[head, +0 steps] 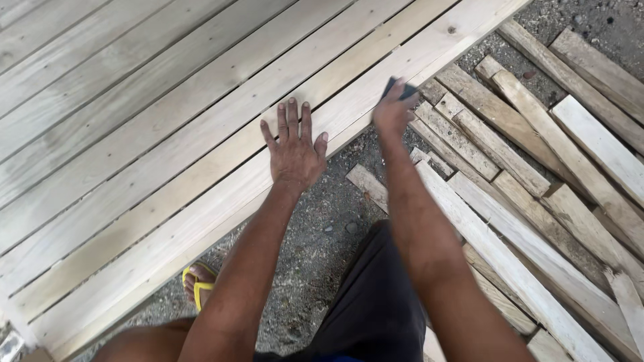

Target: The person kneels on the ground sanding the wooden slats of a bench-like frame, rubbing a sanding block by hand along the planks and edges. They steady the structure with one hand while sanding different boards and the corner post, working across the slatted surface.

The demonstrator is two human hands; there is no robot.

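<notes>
Left hand [294, 151] splayed flat on plank [221, 194]; right hand [394, 110] gripping dark sanding block [400, 88].

The slatted panel [168, 134] fills the left and far part of the scene. The left hand [294, 151] lies flat on its near edge board. To the right of it, the right hand [394, 110] presses a sanding block [400, 88] on the same edge. Loose planks [537, 201] lie on the ground [315, 241] to the right, and a sandal [200, 285] is near, under the panel edge.

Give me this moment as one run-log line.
left hand: flat on slatted wood panel, open | right hand: pressing dark sanding block on panel edge | loose planks: on ground, right
</notes>
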